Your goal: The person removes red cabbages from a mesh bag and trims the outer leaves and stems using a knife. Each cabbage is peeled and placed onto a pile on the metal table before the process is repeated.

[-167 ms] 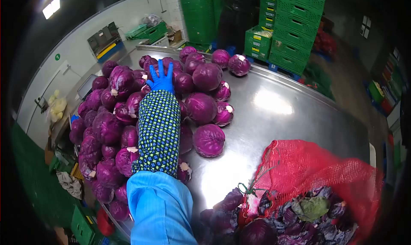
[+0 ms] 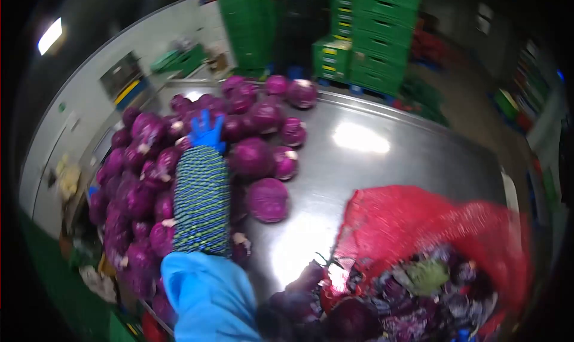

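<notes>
My left hand [image 2: 207, 134], in a blue glove, reaches away over a heap of red cabbages [image 2: 140, 199]. Its fingers are spread, with nothing gripped, and it lies over cabbages near the far end of the heap. At the bottom right edge, only a small blue patch of what looks like my right hand [image 2: 463, 336] shows, beside dark cabbages and loose leaves [image 2: 412, 306]; its fingers cannot be made out. A red mesh bag [image 2: 394, 216] lies around and behind these. A single cabbage [image 2: 267, 200] sits at the right side of the heap.
The metal table [image 2: 323, 156] has a raised far rim. Beyond it stand stacked green crates [image 2: 382, 37] and a person in dark clothing [image 2: 301, 28]. A pale wall with a grey and yellow panel [image 2: 122, 82] is at the left.
The view has shifted, so the far crates and heap appear further left. My left hand remains spread over the cabbages. A blue patch has come into view at the bottom right.
</notes>
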Motion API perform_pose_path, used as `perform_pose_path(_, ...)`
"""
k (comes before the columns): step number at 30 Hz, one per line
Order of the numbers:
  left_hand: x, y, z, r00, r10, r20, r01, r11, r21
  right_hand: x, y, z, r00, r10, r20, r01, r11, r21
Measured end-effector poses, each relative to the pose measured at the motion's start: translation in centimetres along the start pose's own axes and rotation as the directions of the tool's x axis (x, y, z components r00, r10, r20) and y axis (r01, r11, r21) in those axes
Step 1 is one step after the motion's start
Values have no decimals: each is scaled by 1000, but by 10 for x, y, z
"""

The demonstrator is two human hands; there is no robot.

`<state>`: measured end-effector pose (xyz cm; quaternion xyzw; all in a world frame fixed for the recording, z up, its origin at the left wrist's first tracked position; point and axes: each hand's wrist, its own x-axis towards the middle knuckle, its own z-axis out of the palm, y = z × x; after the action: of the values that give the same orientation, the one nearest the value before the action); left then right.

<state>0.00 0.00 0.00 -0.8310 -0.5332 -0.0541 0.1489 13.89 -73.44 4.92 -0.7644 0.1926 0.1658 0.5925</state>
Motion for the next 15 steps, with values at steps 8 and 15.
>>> perform_pose_path(8,-49,107,-55,840,376,-392,-517,331,-789,2,3,-84,990,-140,-15,141,973,183)
perform_pose_path(15,-397,418,-164,205,948,-242,-541,-97,-836,119,-23,-98,969,-187,159,191,982,-9)
